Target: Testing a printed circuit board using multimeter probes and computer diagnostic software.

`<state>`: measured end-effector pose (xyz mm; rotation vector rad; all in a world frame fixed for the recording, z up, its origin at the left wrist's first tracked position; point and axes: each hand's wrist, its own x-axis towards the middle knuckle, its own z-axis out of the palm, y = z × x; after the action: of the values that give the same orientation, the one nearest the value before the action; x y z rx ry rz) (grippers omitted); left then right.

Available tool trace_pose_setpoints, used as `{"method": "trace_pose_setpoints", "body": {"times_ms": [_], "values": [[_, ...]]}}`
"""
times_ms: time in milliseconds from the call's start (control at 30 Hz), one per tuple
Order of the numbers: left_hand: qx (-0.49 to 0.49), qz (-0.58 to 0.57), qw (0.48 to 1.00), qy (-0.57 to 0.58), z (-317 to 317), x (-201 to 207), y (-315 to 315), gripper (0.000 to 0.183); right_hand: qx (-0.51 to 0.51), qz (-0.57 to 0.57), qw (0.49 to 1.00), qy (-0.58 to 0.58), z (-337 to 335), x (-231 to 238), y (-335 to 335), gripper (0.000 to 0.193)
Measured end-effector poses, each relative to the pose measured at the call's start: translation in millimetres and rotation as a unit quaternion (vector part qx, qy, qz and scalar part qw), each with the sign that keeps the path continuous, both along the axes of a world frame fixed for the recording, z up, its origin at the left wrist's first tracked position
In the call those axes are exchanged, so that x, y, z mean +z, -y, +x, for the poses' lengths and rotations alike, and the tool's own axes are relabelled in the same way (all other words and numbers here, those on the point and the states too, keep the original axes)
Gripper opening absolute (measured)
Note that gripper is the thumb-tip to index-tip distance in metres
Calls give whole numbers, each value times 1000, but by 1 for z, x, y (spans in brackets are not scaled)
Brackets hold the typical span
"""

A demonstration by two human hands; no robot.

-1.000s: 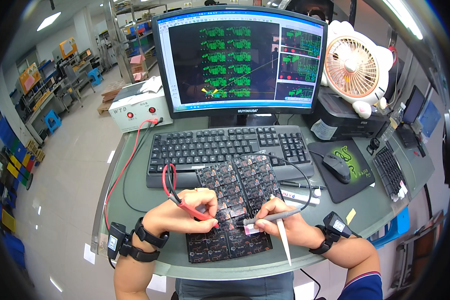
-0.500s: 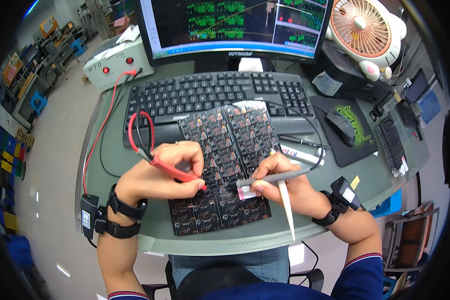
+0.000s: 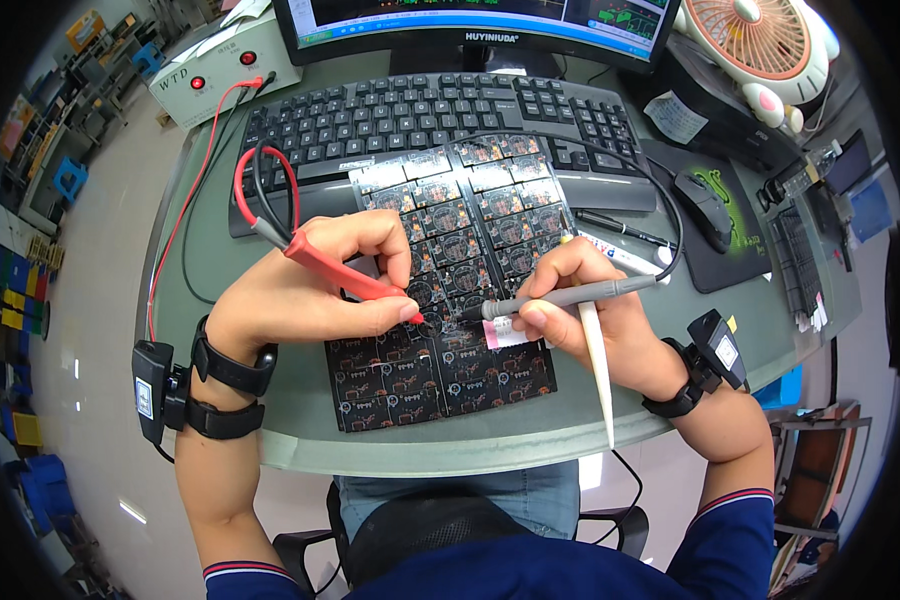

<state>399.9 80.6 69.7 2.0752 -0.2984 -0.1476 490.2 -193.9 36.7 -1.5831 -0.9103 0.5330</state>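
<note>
My left hand (image 3: 315,270) is closed round a red test probe (image 3: 342,272), its tip down at the middle of a black printed circuit board panel (image 3: 395,385). My right hand (image 3: 605,315) grips a grey test probe (image 3: 590,293), slanting left with its dark tip over the same part of the panel. Between my right fingers there is also a white tapered stick (image 3: 598,385), its point toward me. Whether either probe tip touches the board is too small to tell. A pink-and-white label (image 3: 505,333) lies partly beneath my right fingers.
The panel's far end leans over the black keyboard (image 3: 400,115). Behind stand a monitor (image 3: 490,42) and a light box with red lamps (image 3: 225,75), where the leads plug in. At right are a marker (image 3: 620,258), a mouse (image 3: 703,210) and a fan (image 3: 755,35).
The view has tipped downward, so desk and hands appear higher and less of the monitor shows. Both hands keep their probes, with the tips still over the panel's middle.
</note>
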Motion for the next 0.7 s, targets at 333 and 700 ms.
{"method": "trace_pose_setpoints", "body": {"times_ms": [333,700], "values": [[3,-36,999,18,3,2,1,21,0,13,1000,-19,-1,4,1,20],[-20,-11,998,62,-5,7,2,21,23,-1,999,31,-3,2,5,21]]}}
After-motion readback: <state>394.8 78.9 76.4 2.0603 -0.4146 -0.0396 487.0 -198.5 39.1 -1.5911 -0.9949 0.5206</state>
